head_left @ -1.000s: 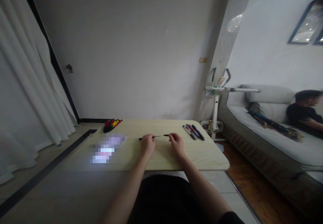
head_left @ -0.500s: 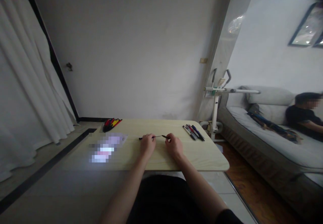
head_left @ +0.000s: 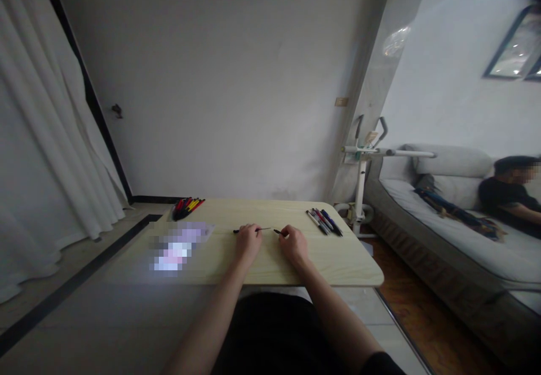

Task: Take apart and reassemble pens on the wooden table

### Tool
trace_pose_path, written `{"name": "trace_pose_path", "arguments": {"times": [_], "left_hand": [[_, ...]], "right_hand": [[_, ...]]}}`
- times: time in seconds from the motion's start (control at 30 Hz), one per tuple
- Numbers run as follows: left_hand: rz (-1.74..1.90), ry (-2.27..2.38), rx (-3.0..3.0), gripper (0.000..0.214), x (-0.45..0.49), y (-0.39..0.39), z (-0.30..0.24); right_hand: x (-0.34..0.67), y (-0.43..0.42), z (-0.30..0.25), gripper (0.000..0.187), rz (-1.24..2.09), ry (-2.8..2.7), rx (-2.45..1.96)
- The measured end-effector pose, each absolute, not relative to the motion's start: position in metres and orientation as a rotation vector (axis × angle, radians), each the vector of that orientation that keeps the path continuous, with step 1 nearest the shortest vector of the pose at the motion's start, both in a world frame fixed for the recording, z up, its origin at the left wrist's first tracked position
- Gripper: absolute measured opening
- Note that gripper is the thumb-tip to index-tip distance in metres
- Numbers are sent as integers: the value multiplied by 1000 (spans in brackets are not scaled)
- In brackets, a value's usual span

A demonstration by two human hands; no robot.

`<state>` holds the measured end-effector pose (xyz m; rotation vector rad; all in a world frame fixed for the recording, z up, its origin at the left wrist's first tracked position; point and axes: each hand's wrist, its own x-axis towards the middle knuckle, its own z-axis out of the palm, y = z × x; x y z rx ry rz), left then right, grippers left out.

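Note:
Both of my hands rest on a pale wooden table (head_left: 338, 268). My left hand (head_left: 247, 244) is closed round a black pen body (head_left: 237, 231); a thin refill (head_left: 264, 229) sticks out of it to the right. My right hand (head_left: 293, 244) pinches a small black pen piece (head_left: 276, 231), held just right of the refill tip. A narrow gap separates the two parts.
Several assembled pens (head_left: 324, 221) lie at the table's right. A bunch of red, yellow and black pens (head_left: 186, 206) lies at the back left. A blurred paper (head_left: 177, 246) lies to the left. A person (head_left: 509, 192) sits on a sofa at the far right.
My right hand has moved left with its small black piece, closing toward the refill tip. My left hand has hardly moved.

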<state>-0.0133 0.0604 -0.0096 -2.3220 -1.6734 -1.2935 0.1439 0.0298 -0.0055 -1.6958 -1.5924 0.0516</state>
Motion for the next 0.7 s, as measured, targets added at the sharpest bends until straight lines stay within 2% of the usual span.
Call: {"name": "trace_pose_path", "arguments": {"times": [0.3,0.7], "left_hand": [[-1295,-1642,-2362,13,-13,62,-11],[-1307,-1593,-2419,13,-12,61,-11]], "right_hand": [[144,31,-5,7,30,-1618,-1846],[147,32,-8,6,3,-1596,-1799]]}}
